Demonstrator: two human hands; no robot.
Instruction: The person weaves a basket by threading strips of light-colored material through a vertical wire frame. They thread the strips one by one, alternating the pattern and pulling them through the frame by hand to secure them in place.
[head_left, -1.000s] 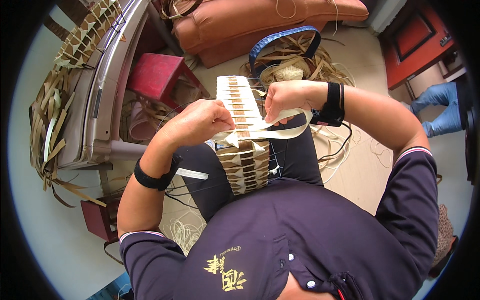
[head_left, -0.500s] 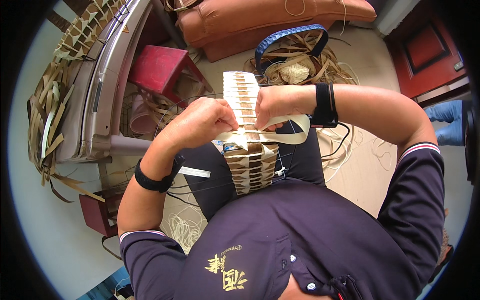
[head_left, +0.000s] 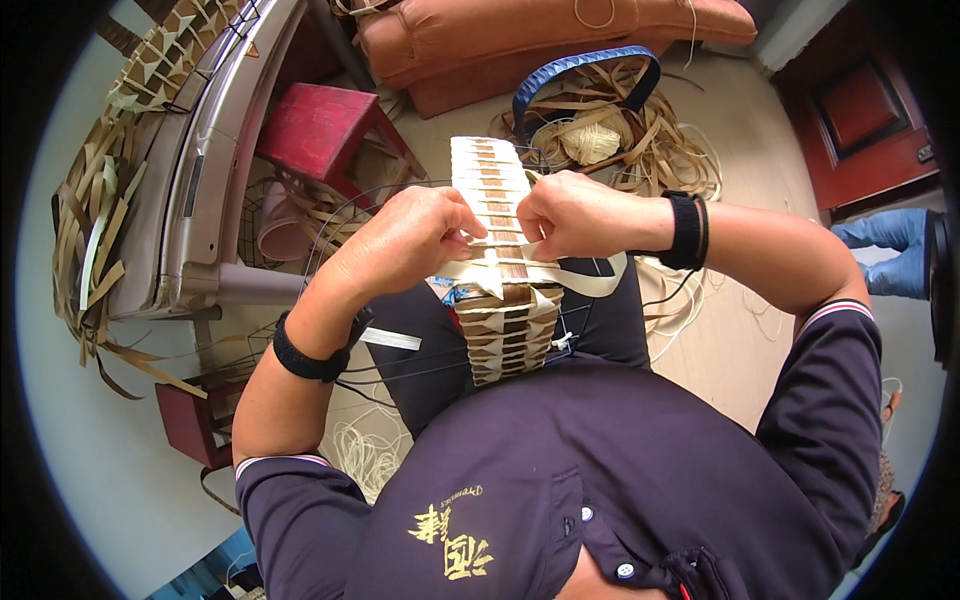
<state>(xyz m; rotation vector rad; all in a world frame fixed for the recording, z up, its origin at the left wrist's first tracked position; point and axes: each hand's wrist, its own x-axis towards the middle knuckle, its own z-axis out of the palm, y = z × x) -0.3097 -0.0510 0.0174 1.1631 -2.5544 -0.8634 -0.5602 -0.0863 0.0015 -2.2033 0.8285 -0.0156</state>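
Across my lap a woven band (head_left: pixel 498 208) of cream and brown strips runs away from me. Its nearer part (head_left: pixel 507 340) carries cream triangular folds on brown. My left hand (head_left: pixel 420 238) is closed at the band's left edge, thumb and forefinger curled against it. At the right edge, my right hand (head_left: pixel 582 215) is closed, its fingertips pinching near a flat cream strip (head_left: pixel 600 284). That strip lies across the band and loops out to the right below my hand. My palms hide parts of both edges.
Thin dark wires stretch left of the band. A red stool (head_left: pixel 318 125) and a pink bucket (head_left: pixel 283 235) stand at the left, by a grey machine-like body (head_left: pixel 150 215). Loose brown strips and a ball of cream cord (head_left: pixel 592 140) lie beyond, beside a blue hoop handle (head_left: pixel 585 62).
My left hand has moved slightly up from the crossing strip. My right hand has shifted right and a little down, and the cream loop sits lower and flatter.
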